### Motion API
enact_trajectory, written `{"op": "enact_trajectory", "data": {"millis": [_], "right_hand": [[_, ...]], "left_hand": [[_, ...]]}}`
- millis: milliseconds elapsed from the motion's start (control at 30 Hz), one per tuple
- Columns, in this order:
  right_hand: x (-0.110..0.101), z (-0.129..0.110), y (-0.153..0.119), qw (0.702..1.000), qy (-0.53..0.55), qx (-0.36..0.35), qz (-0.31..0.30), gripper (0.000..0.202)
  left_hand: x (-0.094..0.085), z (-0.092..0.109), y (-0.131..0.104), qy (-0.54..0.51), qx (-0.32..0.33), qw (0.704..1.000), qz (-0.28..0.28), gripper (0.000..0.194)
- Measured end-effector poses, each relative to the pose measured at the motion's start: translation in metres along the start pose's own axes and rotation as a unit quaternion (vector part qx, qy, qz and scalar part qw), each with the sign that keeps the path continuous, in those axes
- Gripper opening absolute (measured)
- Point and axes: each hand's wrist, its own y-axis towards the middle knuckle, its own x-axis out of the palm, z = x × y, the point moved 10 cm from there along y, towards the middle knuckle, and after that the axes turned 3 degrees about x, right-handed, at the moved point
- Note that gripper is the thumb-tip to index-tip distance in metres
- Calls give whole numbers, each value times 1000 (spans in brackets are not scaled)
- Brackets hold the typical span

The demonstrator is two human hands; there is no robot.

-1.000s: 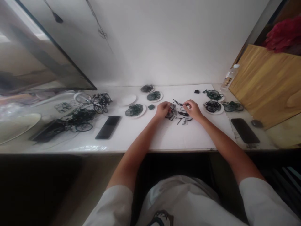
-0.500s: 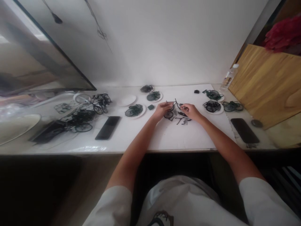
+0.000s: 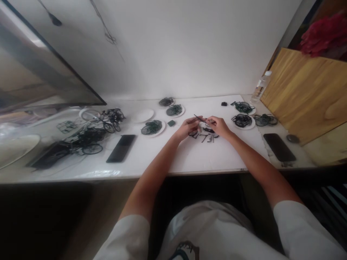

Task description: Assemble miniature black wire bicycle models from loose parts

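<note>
1. White bench against a pale wall.
2. Left hand and right hand, close together, each pinched on one end of a thin dark frame piece held just above the bench.
3. Loose small dark parts lie directly beneath both hands.
4. Plate of green parts, left of the left hand; black phone, well right of the right hand.

A single head-worn camera looks forward and down from above the seated person's lap, facing the white table and the wall behind it. The wide lens takes in the full table width, placing both hands at mid-distance near frame centre.
</note>
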Motion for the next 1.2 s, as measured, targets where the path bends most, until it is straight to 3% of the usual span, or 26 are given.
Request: {"op": "enact_trajectory", "data": {"millis": [167,300,367,533,767,933,1033,1200], "right_hand": [[-11,10,5,997,-73,-15,35,62],[-20,16,9,988,-123,-60,69,49],[-14,23,9,987,-143,-59,48,42],[22,35,3,970,-227,-37,-74,44],[37,33,-1,959,-254,-43,-116,44],[35,31,1,961,-248,-64,-104,43],[34,30,1,961,-249,-74,-95,42],[35,36,1,962,-247,-65,-96,42]], "left_hand": [[-7,-5,4,-18,-3,1000,13,52],[-13,-4,6,-34,7,999,41,47],[-15,-2,6,-40,16,998,56,46],[-26,-4,11,-27,48,995,80,46],[-45,-8,16,173,135,963,160,20],[-34,3,8,345,163,913,143,30],[-30,10,5,374,165,902,136,37],[-25,18,4,409,167,888,128,30]]}}
